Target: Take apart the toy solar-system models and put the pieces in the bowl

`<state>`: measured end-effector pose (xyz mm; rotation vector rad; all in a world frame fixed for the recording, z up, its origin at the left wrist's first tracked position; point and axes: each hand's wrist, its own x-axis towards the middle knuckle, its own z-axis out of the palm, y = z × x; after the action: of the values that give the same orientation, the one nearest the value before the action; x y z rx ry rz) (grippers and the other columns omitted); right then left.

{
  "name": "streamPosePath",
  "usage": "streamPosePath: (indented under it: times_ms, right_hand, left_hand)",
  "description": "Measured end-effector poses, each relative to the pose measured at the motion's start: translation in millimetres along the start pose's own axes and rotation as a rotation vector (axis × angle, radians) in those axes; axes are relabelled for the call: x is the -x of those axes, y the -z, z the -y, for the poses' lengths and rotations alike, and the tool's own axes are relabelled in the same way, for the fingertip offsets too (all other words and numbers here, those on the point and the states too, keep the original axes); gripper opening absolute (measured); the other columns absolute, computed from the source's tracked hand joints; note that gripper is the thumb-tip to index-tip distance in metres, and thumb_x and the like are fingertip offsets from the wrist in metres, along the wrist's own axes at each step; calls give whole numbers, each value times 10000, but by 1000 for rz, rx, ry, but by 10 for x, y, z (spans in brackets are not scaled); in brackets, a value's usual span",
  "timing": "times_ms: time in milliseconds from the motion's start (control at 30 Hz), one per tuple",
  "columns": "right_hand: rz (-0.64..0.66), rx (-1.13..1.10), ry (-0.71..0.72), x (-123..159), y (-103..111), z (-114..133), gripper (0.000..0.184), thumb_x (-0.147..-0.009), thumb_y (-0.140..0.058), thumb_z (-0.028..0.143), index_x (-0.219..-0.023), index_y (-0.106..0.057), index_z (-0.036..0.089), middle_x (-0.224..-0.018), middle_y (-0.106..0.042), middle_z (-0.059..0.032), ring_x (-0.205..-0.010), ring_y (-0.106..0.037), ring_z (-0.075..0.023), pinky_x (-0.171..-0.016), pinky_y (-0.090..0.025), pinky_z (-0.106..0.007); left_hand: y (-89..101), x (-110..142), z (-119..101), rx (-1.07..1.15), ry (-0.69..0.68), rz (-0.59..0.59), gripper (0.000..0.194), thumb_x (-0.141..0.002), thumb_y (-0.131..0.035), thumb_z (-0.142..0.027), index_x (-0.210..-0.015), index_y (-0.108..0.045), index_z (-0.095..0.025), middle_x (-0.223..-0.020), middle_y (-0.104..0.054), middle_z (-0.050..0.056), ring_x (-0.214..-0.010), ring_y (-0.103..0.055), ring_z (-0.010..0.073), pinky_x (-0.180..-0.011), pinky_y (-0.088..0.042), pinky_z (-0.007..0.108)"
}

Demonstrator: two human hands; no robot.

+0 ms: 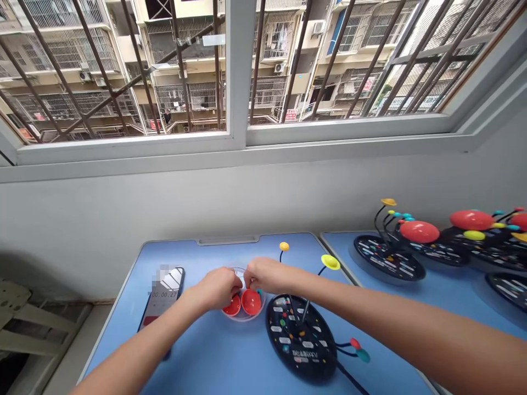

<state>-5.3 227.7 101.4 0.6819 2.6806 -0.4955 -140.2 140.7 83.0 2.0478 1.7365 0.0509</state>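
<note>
A clear round dish (246, 318) sits on the blue table with two red half-shells, hollow side up, inside it. My left hand (220, 289) is closed at the dish's left side, its fingertips over the smaller-looking red half-shell (232, 305). Just behind the other red half-shell (251, 302), my right hand (263, 275) reaches into the dish with fingers pinched together. What either hand holds, if anything, is hidden by the fingers. Under my right forearm stands a black disc base (300, 340) with printed labels and thin black arms carrying coloured balls, including a yellow ringed one (330, 262).
A phone (167, 296) showing a timer lies at the left of the blue table (193, 351). On the adjoining right table are several similar planet models (389, 258) with big red balls. A wall and a barred window (236, 82) rise behind; a pale stool (24, 318) is far left.
</note>
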Motion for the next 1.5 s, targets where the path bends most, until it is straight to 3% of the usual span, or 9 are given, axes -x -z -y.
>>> streamPosePath:
  times_ms: [167, 333, 467, 567, 733, 900, 1033, 1133, 1500]
  right_hand:
    - [-34, 29, -18, -13, -11, 15, 98, -816, -586, 206, -857, -643, 137, -813, -664, -22, -777, -613, -159, -684, -479, -315]
    - [-81, 8, -22, 56, 33, 28, 93, -810, -592, 216, -853, -644, 151, -805, -664, -18, -771, -610, -160, -692, -470, -313]
    - [-156, -55, -36, 292, 123, -44, 126, -794, -569, 184, -862, -676, 178, -769, -681, -24, -741, -607, -158, -611, -412, -233]
    - [-175, -103, -63, 588, 159, -118, 131, -781, -552, 173, -805, -681, 171, -695, -670, -6, -660, -585, -126, -535, -369, -190]
    - [-129, -122, -140, 1035, 103, -172, 81, -718, -604, 174, -749, -677, 159, -629, -648, 10, -594, -562, -109, -476, -337, -175]
    - [-64, -40, -197, 1126, -18, -131, 163, -630, -710, 273, -763, -678, 184, -661, -662, 7, -610, -590, -139, -467, -314, -197]
    - [-47, 78, -234, 1052, -107, -69, 157, -596, -734, 277, -703, -679, 176, -682, -669, -38, -677, -619, -206, -453, -264, -227]
    - [-59, 144, -250, 1014, -155, -41, 124, -625, -711, 263, -696, -675, 168, -677, -662, -59, -685, -628, -229, -461, -261, -238]
    - [-113, 194, -225, 1043, -104, 58, 70, -631, -633, 176, -672, -677, 140, -677, -668, -107, -674, -623, -259, -487, -281, -258]
  left_hand:
    - [-55, 30, 44, 36, -14, -9, 250, -674, -422, -56, -640, -626, -197, -597, -569, -9, -526, -443, 114, -493, -278, 213]
    - [-68, 52, 40, 65, 16, -59, 200, -675, -471, -109, -606, -638, -197, -544, -555, -9, -517, -453, 125, -486, -285, 223]
    - [-82, 98, -45, 86, 67, -189, 209, -692, -491, -121, -745, -685, -179, -746, -638, 51, -711, -549, 185, -612, -376, 254]
    - [-169, 203, -270, 137, 85, -332, 276, -774, -438, -151, -910, -677, -177, -918, -631, 84, -891, -537, 218, -742, -394, 295]
    - [-531, 312, -827, 576, 59, -389, 272, -682, -562, -141, -925, -673, -192, -841, -622, 30, -773, -537, 165, -743, -419, 269]
    - [-827, 107, -1117, 685, 167, -411, 381, -626, -570, -108, -991, -653, -182, -825, -555, 26, -716, -496, 157, -647, -397, 255]
    - [-891, -54, -1151, 685, 134, -442, 227, -732, -559, -262, -906, -688, -191, -716, -501, 11, -646, -466, 148, -593, -357, 250]
    - [-917, -113, -1139, 687, 122, -470, 273, -789, -514, -371, -762, -697, -170, -684, -487, 16, -648, -468, 154, -587, -350, 251]
    - [-909, -164, -1073, 757, 96, -461, 128, -708, -581, -201, -627, -673, -164, -627, -498, -14, -654, -475, 142, -612, -346, 239]
